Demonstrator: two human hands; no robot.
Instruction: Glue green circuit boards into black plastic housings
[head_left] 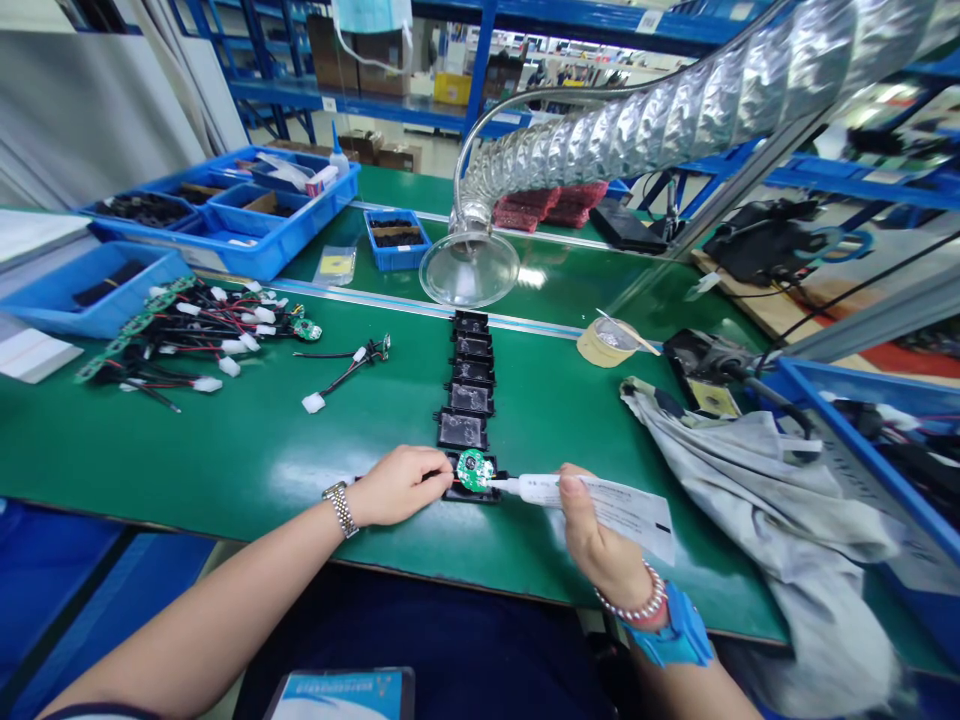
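Note:
My left hand (397, 487) presses its fingertips against the edge of a black plastic housing (471, 493), near a thin red wire. A round green circuit board (475, 470) sits in that housing. My right hand (592, 520) grips a white adhesive tube (536, 489), and its thin nozzle reaches the board's right side. A paper sheet (626, 515) is pinched against the tube. Above these, a row of several similar black housings (469, 400) runs up the green workbench (240, 460).
Wire harnesses with white connectors (202, 335) lie at the left, beside blue compartment trays (225, 215). A tape roll (609, 342), a grey cloth (765, 520) and a blue bin (862, 440) lie to the right. A foil extraction hose (660, 130) with a clear hood (469, 268) hangs above.

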